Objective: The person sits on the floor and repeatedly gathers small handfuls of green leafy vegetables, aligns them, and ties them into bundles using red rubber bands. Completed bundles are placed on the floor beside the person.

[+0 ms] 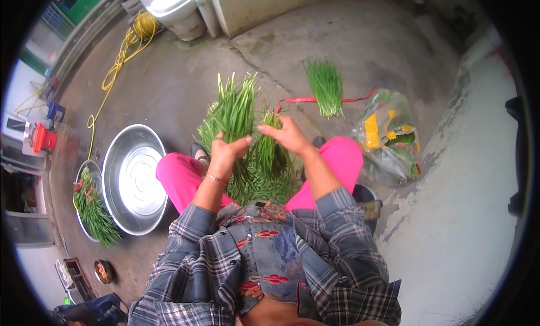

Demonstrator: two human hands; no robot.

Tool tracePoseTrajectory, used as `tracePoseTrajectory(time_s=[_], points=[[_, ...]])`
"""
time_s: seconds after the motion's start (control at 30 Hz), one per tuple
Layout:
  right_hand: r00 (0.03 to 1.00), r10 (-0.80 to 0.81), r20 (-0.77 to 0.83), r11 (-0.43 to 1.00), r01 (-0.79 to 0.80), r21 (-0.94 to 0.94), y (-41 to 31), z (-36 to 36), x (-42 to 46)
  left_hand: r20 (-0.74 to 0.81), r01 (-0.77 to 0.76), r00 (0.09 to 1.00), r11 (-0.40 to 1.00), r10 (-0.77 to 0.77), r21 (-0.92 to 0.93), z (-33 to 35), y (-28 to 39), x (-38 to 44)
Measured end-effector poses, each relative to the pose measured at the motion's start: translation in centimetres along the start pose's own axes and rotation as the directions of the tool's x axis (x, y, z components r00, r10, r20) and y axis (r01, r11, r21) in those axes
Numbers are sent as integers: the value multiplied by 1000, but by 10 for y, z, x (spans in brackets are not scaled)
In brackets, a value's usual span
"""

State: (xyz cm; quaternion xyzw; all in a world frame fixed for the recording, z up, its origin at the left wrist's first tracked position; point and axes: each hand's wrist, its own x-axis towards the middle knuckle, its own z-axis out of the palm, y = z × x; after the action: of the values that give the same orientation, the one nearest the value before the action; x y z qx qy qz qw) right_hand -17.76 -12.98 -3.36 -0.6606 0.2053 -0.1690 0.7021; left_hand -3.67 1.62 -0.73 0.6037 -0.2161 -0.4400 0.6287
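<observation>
My left hand (225, 155) grips a thick bunch of garlic chives (238, 111), its pale stem ends pointing up and away from me. A smaller bunch of chives (270, 144) is in my right hand (291, 134), stem ends up and leaves hanging down. My two thumbs point toward each other across a narrow gap. More chives (204, 125) lie behind my left hand, partly hidden by the bunch. Below both hands, loose green leaves (257, 184) are heaped between my knees. Ahead to the right, a neat chive bunch (325, 87) lies across a red ribbon (297, 100) on the floor.
To my left stand a large metal basin (139, 178) and a smaller one with red-tied chive bundles (90, 203). A clear plastic bag (386, 140) of greens sits right, near a dark bucket (367, 199). A yellow hose (114, 75) crosses the concrete. Someone's trouser leg (90, 311) shows lower left.
</observation>
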Motion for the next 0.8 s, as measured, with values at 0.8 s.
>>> tracePoseTrajectory(time_s=[0.8], points=[[951,-29,-308,805,205,556,-9,-2,7,415,251,895,953,-162,-169,-28,-15,-8]])
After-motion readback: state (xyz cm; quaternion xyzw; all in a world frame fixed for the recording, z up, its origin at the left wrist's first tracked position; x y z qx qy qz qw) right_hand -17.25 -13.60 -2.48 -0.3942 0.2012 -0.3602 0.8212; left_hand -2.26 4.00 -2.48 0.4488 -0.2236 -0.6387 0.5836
